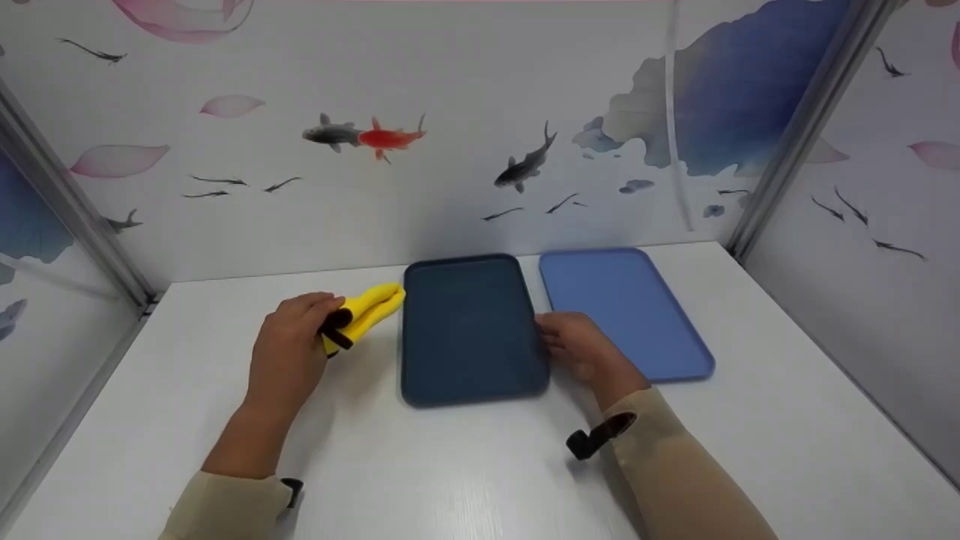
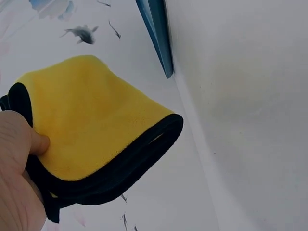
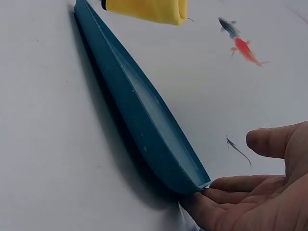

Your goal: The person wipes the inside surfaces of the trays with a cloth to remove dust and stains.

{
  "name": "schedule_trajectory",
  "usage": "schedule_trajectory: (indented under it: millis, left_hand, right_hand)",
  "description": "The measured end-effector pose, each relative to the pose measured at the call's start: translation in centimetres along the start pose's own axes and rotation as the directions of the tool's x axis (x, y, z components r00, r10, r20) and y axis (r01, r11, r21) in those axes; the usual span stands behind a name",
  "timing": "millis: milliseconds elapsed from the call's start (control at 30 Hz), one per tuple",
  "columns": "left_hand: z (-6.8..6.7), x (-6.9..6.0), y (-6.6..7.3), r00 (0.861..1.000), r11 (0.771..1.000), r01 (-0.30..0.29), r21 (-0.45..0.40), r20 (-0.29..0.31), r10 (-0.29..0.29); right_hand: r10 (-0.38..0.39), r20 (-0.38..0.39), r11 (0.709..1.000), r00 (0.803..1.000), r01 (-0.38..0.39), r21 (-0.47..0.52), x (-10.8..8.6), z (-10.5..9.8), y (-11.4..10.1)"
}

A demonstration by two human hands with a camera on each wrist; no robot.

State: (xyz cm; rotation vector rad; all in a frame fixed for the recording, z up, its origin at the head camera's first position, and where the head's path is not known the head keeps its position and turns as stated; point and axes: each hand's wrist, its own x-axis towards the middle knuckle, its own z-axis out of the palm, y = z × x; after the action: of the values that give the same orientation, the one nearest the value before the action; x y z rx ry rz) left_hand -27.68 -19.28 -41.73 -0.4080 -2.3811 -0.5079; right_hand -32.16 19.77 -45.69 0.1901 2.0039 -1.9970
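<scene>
My left hand (image 1: 289, 351) pinches a folded yellow cleaning cloth (image 1: 373, 306) with black edging, held up left of the dark blue tray (image 1: 469, 334). In the left wrist view the thumb presses on the near side of the cloth (image 2: 91, 120); the other fingers are mostly hidden. At the tray's right edge is my right hand (image 1: 581, 349). The right wrist view shows its fingers (image 3: 240, 195) extended and touching the corner of the tray rim (image 3: 139, 120), with the thumb held apart from it.
A lighter blue tray (image 1: 630, 311) lies to the right of the dark one, close to my right hand. Both trays rest on a white table (image 1: 450, 472). White panels painted with fish (image 1: 525, 161) stand behind and on both sides, with metal posts (image 1: 810, 127) at the corners.
</scene>
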Motion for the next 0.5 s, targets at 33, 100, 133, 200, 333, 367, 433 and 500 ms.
schedule_trajectory:
  millis: [33,100,133,200,333,367,433,500]
  left_hand:
    - [0.0,0.0,-0.1,1.000,1.000,0.001,0.002,0.002,-0.001]
    - [0.1,0.1,-0.3,1.000,1.000,0.000,0.005,0.010,0.000]
    - [0.1,0.2,-0.4,1.000,1.000,0.000,0.007,0.015,0.000]
    - [0.0,0.5,-0.5,1.000,1.000,-0.001,0.013,0.025,0.000]
    - [-0.2,1.7,-1.2,0.999,0.999,-0.007,0.047,0.050,0.004]
    - [-0.2,2.1,-1.5,0.999,0.998,-0.006,0.057,0.053,0.003]
    - [-0.2,2.8,-2.2,0.998,0.997,-0.004,0.083,0.060,-0.001]
    - [0.0,3.3,-3.0,0.998,0.995,-0.002,0.102,0.064,-0.005]
  right_hand:
    - [-0.001,-0.004,1.000,1.000,0.001,-0.004,0.0,0.0,0.0]
    - [-0.005,-0.010,1.000,1.000,0.005,-0.010,-0.1,0.1,-0.1]
    - [-0.006,-0.014,1.000,1.000,0.006,-0.008,-0.1,0.1,-0.2]
    - [-0.009,-0.025,1.000,1.000,0.009,-0.005,-0.1,0.2,-0.2]
    - [-0.011,-0.069,1.000,0.998,0.012,0.013,-0.3,0.3,-0.3]
    - [-0.013,-0.080,1.000,0.997,0.015,0.023,-0.3,0.3,-0.3]
    - [-0.015,-0.089,0.999,0.996,0.020,0.046,-0.4,0.2,-0.4]
    - [-0.015,-0.086,0.998,0.996,0.020,0.061,-0.4,0.2,-0.4]
